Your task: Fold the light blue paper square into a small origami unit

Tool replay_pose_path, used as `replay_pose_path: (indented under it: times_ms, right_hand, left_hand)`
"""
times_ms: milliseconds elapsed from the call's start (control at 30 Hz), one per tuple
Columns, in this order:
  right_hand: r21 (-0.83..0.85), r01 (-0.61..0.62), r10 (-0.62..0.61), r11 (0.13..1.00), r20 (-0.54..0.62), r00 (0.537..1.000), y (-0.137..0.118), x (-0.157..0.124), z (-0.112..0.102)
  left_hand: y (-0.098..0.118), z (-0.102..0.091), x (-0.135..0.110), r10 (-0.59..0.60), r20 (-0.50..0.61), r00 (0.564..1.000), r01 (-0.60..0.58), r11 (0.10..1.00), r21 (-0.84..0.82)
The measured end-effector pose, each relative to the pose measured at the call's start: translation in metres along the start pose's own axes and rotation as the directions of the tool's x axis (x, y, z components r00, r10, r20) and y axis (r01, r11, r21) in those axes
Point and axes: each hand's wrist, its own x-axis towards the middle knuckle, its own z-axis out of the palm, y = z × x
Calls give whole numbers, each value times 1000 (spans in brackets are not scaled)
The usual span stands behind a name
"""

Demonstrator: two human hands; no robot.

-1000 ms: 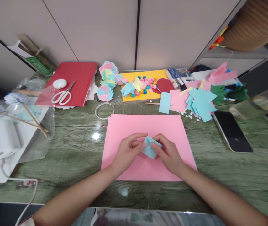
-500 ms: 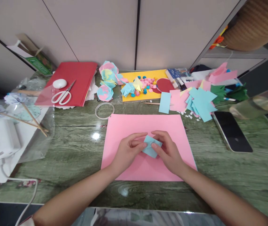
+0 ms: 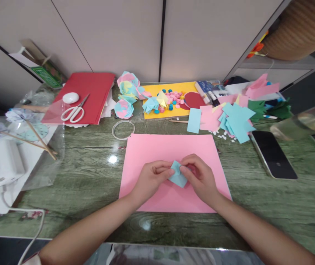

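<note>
Between my two hands is a small piece of light blue paper [image 3: 178, 179], with creases and a raised fold near its upper part. My left hand [image 3: 155, 177] pinches its left side between thumb and fingers. At the upper right side, my right hand [image 3: 200, 176] is closed on the same paper, thumb on top and curled fingers behind. Both hands are over a large pink sheet [image 3: 171, 145] lying flat on the green wood-patterned table [image 3: 88, 184]. Part of the blue paper is hidden by my fingertips.
White-handled scissors [image 3: 74, 112] lie on red paper [image 3: 93, 86] at back left. Folded paper balls [image 3: 125, 106], a yellow sheet [image 3: 151, 112] with small beads, and blue paper pieces [image 3: 237, 119] line the back. A phone [image 3: 273, 154] lies right, a tape ring [image 3: 123, 130] left of the pink sheet.
The blue paper has turned, and its top part is now folded up between my fingers. My right thumb has shifted slightly up toward the paper's upper right edge.
</note>
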Motion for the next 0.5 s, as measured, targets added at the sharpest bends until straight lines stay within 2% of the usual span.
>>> replay_pose_path:
  times_ms: [167, 500]
  right_hand:
    - [48, -92, 91, 995, 18, 996, -1, -2, 3]
    - [102, -101, 103, 990, -19, 994, 0, -3, 4]
  left_hand:
    - [-3, 0, 0, -22, 32, 999, 23, 999, -32]
    - [-2, 3, -1, -28, 35, 999, 29, 999, -21]
